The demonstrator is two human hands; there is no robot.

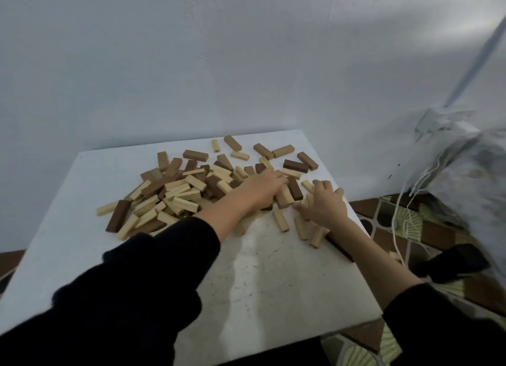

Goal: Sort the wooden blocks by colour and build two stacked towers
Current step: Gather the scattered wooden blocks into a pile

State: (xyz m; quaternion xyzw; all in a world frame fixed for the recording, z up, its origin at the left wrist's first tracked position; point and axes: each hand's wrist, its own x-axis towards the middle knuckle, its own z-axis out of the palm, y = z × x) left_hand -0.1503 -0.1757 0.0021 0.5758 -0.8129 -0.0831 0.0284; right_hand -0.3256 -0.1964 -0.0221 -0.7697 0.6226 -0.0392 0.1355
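Everywhere blocks — hands amid them

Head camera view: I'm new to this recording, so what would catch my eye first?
A jumbled pile of light and dark wooden blocks covers the far half of the white table. Both hands, left hand and right hand, reach into its right side. No tower stands yet.

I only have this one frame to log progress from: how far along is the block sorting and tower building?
Done: nothing yet; no tower stands on the white table. The mixed pile of light and dark blocks is still jumbled. In hand: the left hand and right hand are among blocks at the pile's right edge, near a few light blocks. Left: nearly all the sorting, both towers.
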